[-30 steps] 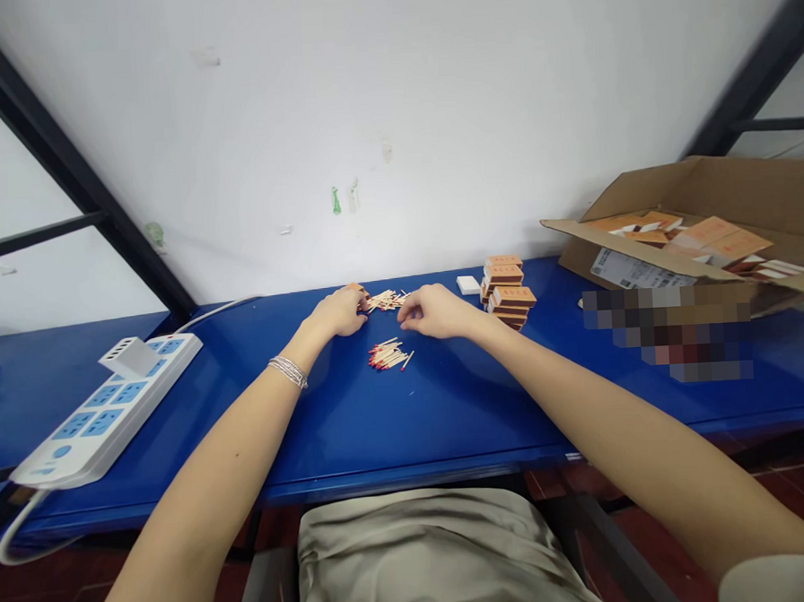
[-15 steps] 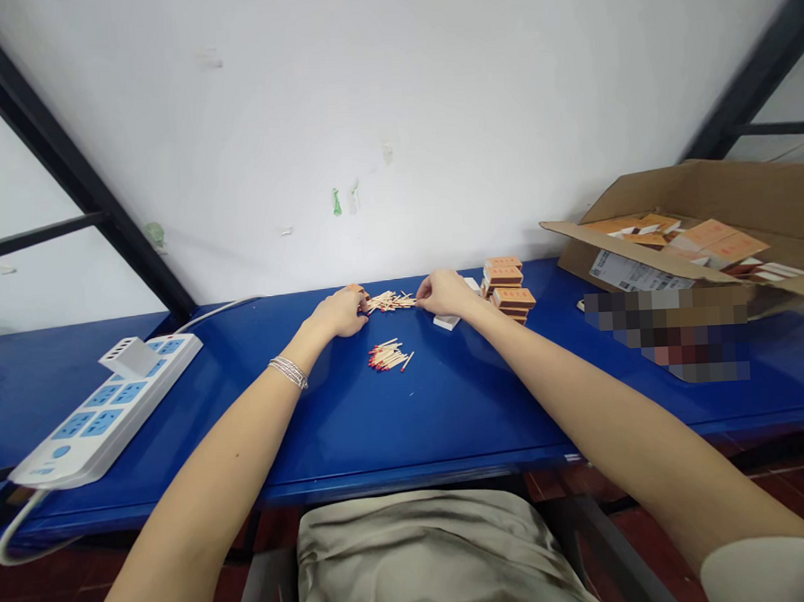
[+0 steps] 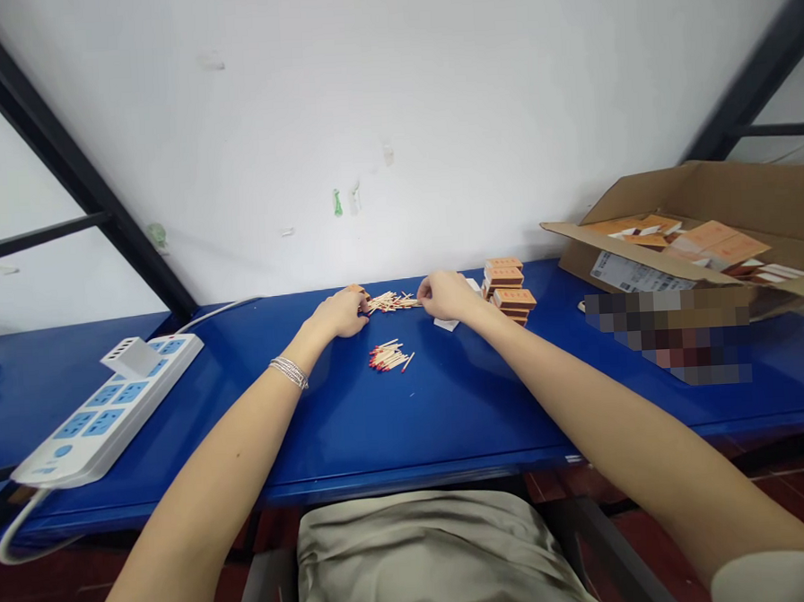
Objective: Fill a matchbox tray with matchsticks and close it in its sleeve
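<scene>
head view: left hand (image 3: 341, 312) curls at an orange matchbox (image 3: 357, 288), right hand (image 3: 444, 294) beside pale wooden matches (image 3: 394, 302); cannot tell whether fingers grip.

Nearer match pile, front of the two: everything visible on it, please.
The nearer match pile is a small, loose, overlapping heap of thin, pale, wooden-looking sticks with red heads, most heads toward the lower left of the picture. One slanted match lies at its right edge; whether it touches the rest is unclear. The heap lies flat on the blue tabletop. Neither the left hand nor right hand touches it.
</scene>
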Tool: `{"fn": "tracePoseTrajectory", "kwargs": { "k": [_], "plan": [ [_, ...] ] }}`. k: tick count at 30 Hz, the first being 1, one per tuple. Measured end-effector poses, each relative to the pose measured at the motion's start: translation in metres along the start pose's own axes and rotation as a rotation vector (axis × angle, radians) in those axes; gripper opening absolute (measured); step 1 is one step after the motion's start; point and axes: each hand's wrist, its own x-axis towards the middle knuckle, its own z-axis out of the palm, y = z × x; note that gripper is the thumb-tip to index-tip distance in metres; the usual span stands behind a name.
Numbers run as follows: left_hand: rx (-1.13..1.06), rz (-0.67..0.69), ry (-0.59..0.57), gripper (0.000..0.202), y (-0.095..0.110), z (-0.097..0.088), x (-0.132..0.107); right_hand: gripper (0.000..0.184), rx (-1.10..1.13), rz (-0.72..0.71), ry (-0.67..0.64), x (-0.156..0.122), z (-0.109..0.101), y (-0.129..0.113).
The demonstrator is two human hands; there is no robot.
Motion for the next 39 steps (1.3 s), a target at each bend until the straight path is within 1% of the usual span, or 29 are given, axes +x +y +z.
{"fn": "tracePoseTrajectory", "kwargs": {
  "k": [2, 5, 7, 9, 12, 13, 14, 16, 20, 29, 33, 39],
  "plan": [
    [0.004, 0.002, 0.003, 0.022, 0.0, 0.0, 0.0, 0.016, 0.109, -0.11, -0.022, -0.006, 0.0, -0.005],
    [0.006, -0.006, -0.004, 0.023, 0.001, -0.001, -0.001, 0.013, 0.254, -0.313, -0.152, -0.015, 0.002, -0.015],
    [0.005, -0.011, -0.007, 0.024, 0.002, -0.002, -0.001, 0.012, 0.292, -0.38, -0.227, -0.018, 0.002, -0.018],
    [0.001, -0.011, -0.005, 0.024, 0.002, -0.002, -0.001, 0.013, 0.264, -0.341, -0.203, -0.016, 0.003, -0.017],
    [-0.01, -0.001, -0.005, 0.022, 0.002, -0.002, -0.001, 0.016, 0.107, -0.164, -0.048, -0.008, 0.002, -0.006],
    [-0.013, 0.0, -0.006, 0.022, 0.002, -0.002, -0.001, 0.017, 0.048, -0.103, -0.015, -0.006, 0.003, -0.002],
    [-0.014, 0.001, -0.007, 0.021, 0.001, -0.002, -0.001, 0.016, 0.005, -0.055, 0.0, -0.003, 0.003, 0.001],
    [-0.012, -0.001, -0.01, 0.021, 0.002, -0.002, -0.001, 0.016, -0.028, -0.008, -0.014, 0.0, 0.004, 0.006],
    [-0.025, -0.003, -0.014, 0.021, 0.002, -0.002, -0.002, 0.02, -0.036, -0.017, -0.019, 0.004, 0.009, 0.005],
    [-0.014, -0.003, -0.019, 0.023, 0.0, 0.0, 0.001, 0.02, -0.072, -0.022, -0.022, 0.01, 0.018, 0.006],
    [-0.015, 0.003, -0.017, 0.022, 0.0, 0.0, 0.0, 0.02, -0.075, -0.004, -0.011, 0.009, 0.015, 0.006],
    [-0.036, -0.001, -0.016, 0.019, 0.001, -0.002, -0.001, 0.021, -0.056, -0.005, 0.033, 0.005, 0.006, 0.002]
  ]
}}
